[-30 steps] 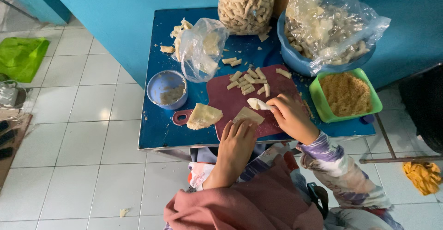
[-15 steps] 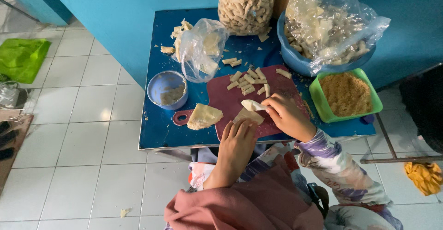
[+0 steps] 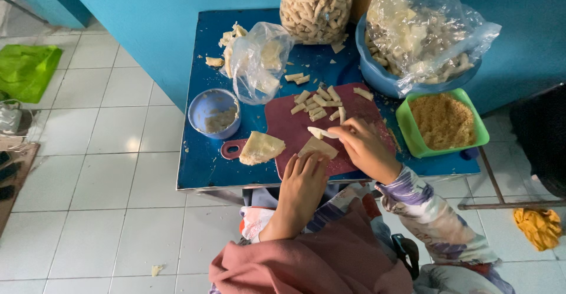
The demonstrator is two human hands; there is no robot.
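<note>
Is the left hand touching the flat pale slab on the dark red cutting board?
Touching. The head view shows the left hand with its fingertips pressed on the near edge of the pale slab, with no gap, on the cutting board.

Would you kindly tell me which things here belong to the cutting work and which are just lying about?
In use:
left hand pressing the pale slab
right hand with the white knife
maroon cutting board
cut strips

Lying about:
green cloth
yellow rag
</note>
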